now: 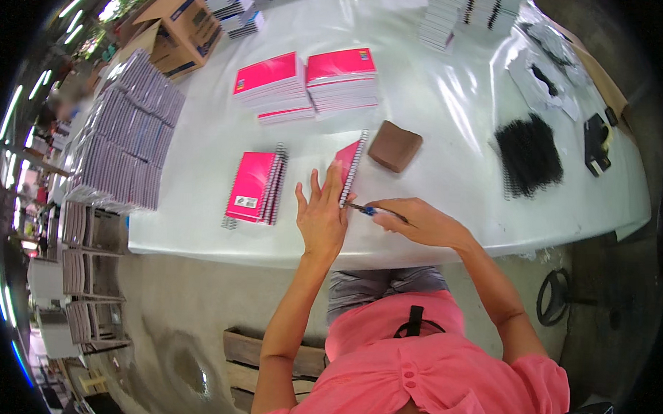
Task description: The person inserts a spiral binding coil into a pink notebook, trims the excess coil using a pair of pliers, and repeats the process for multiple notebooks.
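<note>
Over a white-covered tabletop (449, 189), you have a pink spiral notebook (345, 158) at the centre of the frame.
At upper left, a cardboard box (182, 37) sits with its flaps open, its contents hidden from view. Your left hand (322, 215) lies on the notebook, fingers spread apart; your right hand (422, 221) has its fingers clamped around a blue-and-black hand tool (369, 210), its tip at the notebook's lower end. At upper right, crumpled plastic wrapping (558, 104) lies above a pile of black coils (529, 155).
</note>
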### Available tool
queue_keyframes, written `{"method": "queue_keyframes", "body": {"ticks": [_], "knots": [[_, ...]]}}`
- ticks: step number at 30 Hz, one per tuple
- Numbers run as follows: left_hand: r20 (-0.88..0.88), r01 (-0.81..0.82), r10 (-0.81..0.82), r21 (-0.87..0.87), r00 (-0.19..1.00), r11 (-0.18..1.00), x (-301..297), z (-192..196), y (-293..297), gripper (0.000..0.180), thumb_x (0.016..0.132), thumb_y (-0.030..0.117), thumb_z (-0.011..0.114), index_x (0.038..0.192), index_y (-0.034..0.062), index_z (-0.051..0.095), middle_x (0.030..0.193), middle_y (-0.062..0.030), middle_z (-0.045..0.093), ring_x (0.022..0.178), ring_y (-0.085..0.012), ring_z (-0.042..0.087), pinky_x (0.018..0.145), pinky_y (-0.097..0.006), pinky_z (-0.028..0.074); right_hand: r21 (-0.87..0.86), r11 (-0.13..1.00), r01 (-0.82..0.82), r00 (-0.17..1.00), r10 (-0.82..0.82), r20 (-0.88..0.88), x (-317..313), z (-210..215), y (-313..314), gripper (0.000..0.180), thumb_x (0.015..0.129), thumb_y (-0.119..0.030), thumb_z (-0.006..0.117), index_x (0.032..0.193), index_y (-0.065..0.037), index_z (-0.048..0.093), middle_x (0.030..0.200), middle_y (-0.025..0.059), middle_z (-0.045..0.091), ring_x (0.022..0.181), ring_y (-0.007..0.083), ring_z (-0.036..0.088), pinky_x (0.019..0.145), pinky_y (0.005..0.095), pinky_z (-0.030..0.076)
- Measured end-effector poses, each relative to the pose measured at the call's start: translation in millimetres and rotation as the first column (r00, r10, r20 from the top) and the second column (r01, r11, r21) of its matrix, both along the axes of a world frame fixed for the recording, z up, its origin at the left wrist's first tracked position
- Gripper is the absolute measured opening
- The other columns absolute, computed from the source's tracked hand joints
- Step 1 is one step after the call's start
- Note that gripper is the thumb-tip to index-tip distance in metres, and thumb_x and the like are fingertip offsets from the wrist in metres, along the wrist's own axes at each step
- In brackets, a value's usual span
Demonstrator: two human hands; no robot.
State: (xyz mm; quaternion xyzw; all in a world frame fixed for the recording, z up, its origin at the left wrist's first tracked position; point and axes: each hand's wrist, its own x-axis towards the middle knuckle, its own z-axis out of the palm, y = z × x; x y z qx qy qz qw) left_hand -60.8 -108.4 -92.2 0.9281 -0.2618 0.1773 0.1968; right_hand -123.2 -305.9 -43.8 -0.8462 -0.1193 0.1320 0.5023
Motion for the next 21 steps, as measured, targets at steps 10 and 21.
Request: {"method": "queue_keyframes", "body": {"ticks": [10, 21], "knots": [[-0.325, 0.191, -0.673, -0.797, 0.664, 0.573, 65, 57, 97, 0.084, 0.087, 0.056, 0.059, 0.146, 0.0003, 0.036, 0.151, -0.0126, 0.038, 0.141, -0.0215, 0.031, 0.117, -0.037, 0.02, 0.216, 0.932, 0.291, 0.814, -0.36, 0.457, 29, -16, 4, 0.069, 0.077, -0.024, 0.078, 0.136, -0.004, 0.048, 0.142, 0.0102, 0.045, 0.129, 0.0238, 0.041, 0.106, 0.0388, 0.034], [-0.639, -0.41, -0.352, -0.736, 0.684, 0.539, 133, 48, 173, 0.063, 0.093, 0.028, 0.065, 0.146, 0.0061, 0.04, 0.14, -0.0133, 0.051, 0.126, -0.0182, 0.05, 0.106, -0.031, 0.038, -0.134, 0.979, 0.154, 0.457, 0.05, 0.888, 136, -26, 177, 0.043, 0.075, -0.01, 0.069, 0.118, -0.007, 0.065, 0.12, 0.0077, 0.064, 0.116, 0.0259, 0.057, 0.099, 0.0495, 0.04]]}}
